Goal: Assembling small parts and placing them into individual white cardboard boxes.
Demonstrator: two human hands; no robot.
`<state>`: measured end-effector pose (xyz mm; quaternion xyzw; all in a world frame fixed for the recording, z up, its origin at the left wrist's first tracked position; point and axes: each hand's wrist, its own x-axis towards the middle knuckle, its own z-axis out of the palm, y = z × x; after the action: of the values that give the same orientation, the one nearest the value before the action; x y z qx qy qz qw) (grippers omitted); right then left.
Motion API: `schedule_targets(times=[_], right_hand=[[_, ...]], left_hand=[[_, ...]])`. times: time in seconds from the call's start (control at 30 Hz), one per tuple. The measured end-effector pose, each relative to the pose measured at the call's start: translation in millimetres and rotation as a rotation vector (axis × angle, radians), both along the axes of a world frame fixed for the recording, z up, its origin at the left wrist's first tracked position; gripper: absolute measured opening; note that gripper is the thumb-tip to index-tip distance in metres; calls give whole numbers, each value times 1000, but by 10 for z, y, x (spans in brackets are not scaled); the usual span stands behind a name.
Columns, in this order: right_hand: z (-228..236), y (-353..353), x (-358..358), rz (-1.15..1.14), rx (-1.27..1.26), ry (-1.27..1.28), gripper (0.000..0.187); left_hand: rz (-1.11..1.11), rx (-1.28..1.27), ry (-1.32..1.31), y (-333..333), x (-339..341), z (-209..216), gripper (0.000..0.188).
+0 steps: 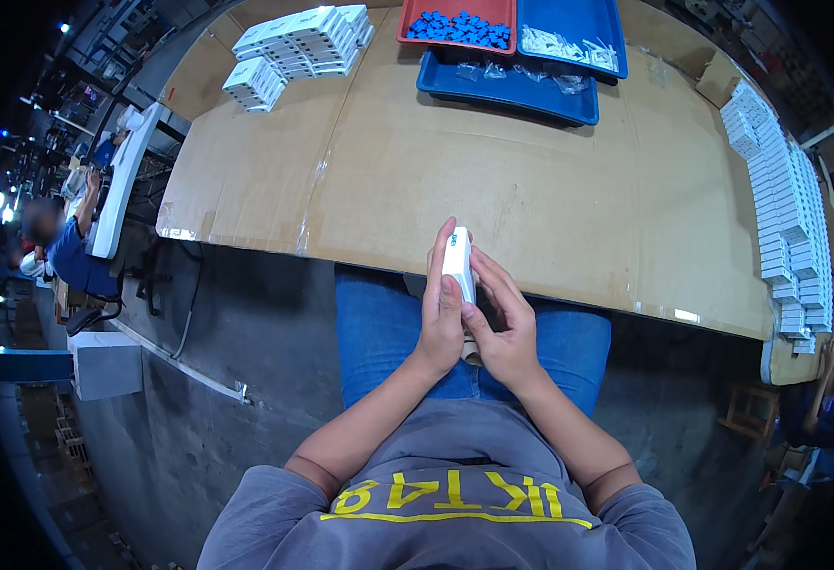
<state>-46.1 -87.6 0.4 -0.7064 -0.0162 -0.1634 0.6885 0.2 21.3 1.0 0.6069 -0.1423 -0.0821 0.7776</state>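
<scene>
Between my two palms I hold a small white box (pixel 457 255), upright on its narrow side just over the table's near edge. My left hand (pixel 444 318) presses its left side, with the fingers pointing away from me and the thumb on the near part. My right hand (pixel 504 321) closes against the right side, its thumb near the box's lower end. Part of the box is hidden by the fingers. What lies inside it cannot be seen.
Cardboard covers the table (pixel 388 180). At its far side stand a red tray (pixel 407 36) of blue pieces, a blue tray (pixel 618 47) of white pieces and another blue tray (pixel 502 103) with clear bags. Stacked white boxes (pixel 293 43) are far left; more white boxes (pixel 783 218) line the right.
</scene>
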Motion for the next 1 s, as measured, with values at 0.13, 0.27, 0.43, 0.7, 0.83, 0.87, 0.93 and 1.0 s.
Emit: schedule_targets(times=[0.13, 0.27, 0.43, 0.7, 0.83, 0.87, 0.93, 1.0], right_hand=[[-3, 3, -6, -63, -238, -182, 58], [-88, 28, -20, -56, -215, -226, 56], [-101, 63, -56, -65, -221, -245, 51], [-144, 60, -77, -73, -280, -267, 50], [-133, 69, -74, -86, -286, -277, 50], [-122, 73, -77, -85, -287, -278, 50], [-98, 88, -90, -102, -243, -220, 49], [-91, 103, -88, -101, -236, -214, 49]], left_hand=[[-16, -61, -61, -46, -34, -50, 93], [41, -7, -68, -70, -77, -67, 101], [44, 11, -95, -61, -99, -85, 101], [47, 15, -108, -59, -133, -149, 99], [55, 21, -107, -61, -144, -200, 98], [58, 19, -110, -59, -144, -217, 97], [54, -6, -83, -51, -147, -204, 97], [46, -34, -56, -53, -141, -197, 96]])
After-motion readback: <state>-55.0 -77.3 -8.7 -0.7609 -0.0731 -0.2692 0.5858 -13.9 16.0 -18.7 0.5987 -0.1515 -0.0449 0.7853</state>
